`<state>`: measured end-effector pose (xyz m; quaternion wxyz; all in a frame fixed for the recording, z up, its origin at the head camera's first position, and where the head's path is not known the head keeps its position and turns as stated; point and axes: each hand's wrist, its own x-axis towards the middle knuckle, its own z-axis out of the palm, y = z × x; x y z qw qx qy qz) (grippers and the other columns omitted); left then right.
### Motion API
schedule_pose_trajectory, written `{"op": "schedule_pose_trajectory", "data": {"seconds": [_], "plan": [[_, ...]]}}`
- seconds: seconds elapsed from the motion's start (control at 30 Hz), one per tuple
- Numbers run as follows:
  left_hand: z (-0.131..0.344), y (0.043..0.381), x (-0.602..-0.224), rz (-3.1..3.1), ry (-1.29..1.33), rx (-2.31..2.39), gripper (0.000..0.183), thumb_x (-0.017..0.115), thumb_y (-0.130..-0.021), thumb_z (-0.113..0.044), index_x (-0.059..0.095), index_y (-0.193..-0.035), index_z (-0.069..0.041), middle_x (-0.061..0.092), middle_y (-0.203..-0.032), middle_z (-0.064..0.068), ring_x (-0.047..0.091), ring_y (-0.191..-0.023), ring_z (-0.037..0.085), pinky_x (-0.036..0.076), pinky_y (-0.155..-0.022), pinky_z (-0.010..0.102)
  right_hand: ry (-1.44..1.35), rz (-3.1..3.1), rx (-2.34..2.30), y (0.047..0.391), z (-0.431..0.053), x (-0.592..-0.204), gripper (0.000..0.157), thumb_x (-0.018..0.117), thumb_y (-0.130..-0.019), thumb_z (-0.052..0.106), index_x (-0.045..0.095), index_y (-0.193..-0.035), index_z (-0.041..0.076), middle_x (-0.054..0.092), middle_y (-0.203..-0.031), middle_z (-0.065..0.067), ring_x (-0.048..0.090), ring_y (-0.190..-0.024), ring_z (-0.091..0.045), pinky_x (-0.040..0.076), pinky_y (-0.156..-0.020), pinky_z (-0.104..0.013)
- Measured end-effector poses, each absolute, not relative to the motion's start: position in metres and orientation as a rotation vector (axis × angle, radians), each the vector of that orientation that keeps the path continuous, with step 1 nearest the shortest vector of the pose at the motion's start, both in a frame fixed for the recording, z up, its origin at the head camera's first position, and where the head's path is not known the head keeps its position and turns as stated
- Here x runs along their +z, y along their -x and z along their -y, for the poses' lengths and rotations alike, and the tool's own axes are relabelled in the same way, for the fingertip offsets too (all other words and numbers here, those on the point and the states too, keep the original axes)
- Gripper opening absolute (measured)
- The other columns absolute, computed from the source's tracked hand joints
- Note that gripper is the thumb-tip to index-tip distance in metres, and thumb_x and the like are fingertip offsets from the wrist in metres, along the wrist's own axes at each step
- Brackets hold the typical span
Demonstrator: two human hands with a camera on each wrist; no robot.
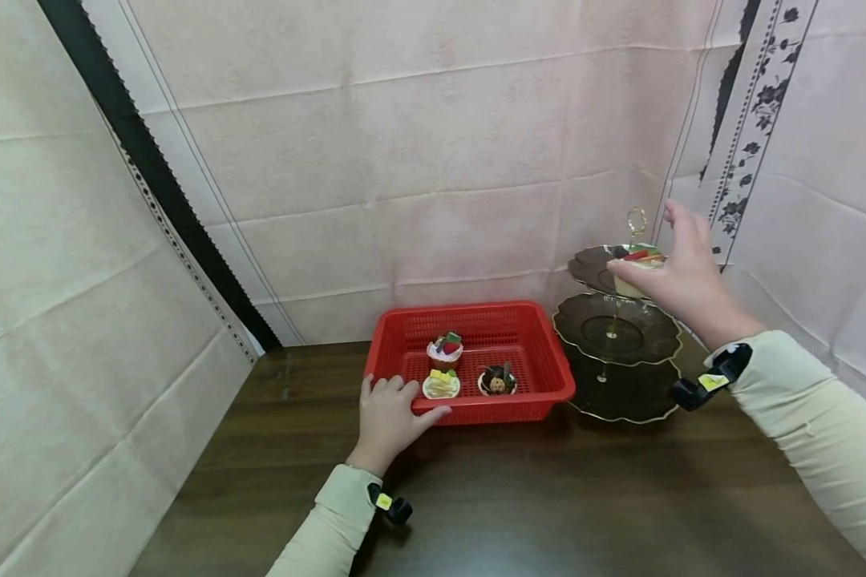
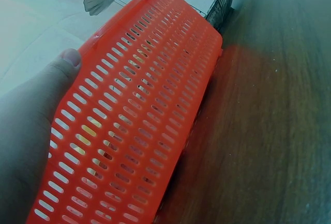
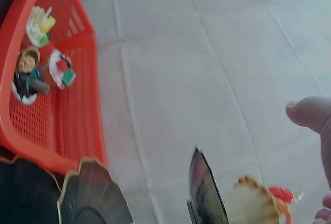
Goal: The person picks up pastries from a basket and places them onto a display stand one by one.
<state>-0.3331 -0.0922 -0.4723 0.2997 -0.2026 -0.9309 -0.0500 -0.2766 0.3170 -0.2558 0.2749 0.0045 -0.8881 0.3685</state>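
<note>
My left hand [image 1: 390, 421] grips the near left corner of a red plastic basket [image 1: 469, 410], its thumb [image 2: 64, 66] along the outer side of the rim. Inside the basket sit three small cakes: a cupcake with berry topping [image 1: 445, 349], a pale one with yellow pieces [image 1: 442, 385] and a dark chocolate one [image 1: 498, 381]. To the right, my right hand [image 1: 693, 276] is spread at the top tier of a dark three-tier stand [image 1: 584, 264]. Its thumb overlaps a fruit-topped cake [image 1: 629, 284] on that tier, with the fingers raised apart from it.
The stand's middle plate [image 1: 642, 332] and bottom plate [image 1: 621, 397] have gold scalloped edges and sit close to the basket's right side. A gold ring handle [image 1: 637, 220] tops the stand. Pale cloth [image 1: 433, 160] hangs behind the brown wooden table [image 1: 520, 505].
</note>
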Motion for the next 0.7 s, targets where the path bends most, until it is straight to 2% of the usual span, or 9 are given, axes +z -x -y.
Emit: {"op": "schedule_pose_trajectory", "data": {"seconds": [0.33,0.7], "plan": [[0.091,0.331,-0.470,2.502,0.530,-0.147,0.069,0.057,-0.080,-0.082,0.075,-0.099,-0.018,0.069,-0.095,0.004,0.062,-0.091,0.027,0.037,-0.106,0.066,-0.280,2.250,1.065,0.288,-0.271,-0.275,0.091,0.082,-0.086,0.028,0.029,-0.156,0.005,0.033,-0.153,-0.020,0.036,-0.139,-0.037,0.032,-0.115,-0.054],[0.092,0.331,-0.469,2.503,0.537,-0.156,0.068,0.056,-0.081,-0.082,0.075,-0.098,-0.019,0.068,-0.092,0.004,0.062,-0.089,0.026,0.037,-0.106,0.065,-0.335,2.381,1.211,0.338,-0.213,-0.313,0.090,0.083,-0.085,0.030,0.031,-0.154,0.005,0.037,-0.149,-0.021,0.043,-0.135,-0.041,0.038,-0.112,-0.053]]}}
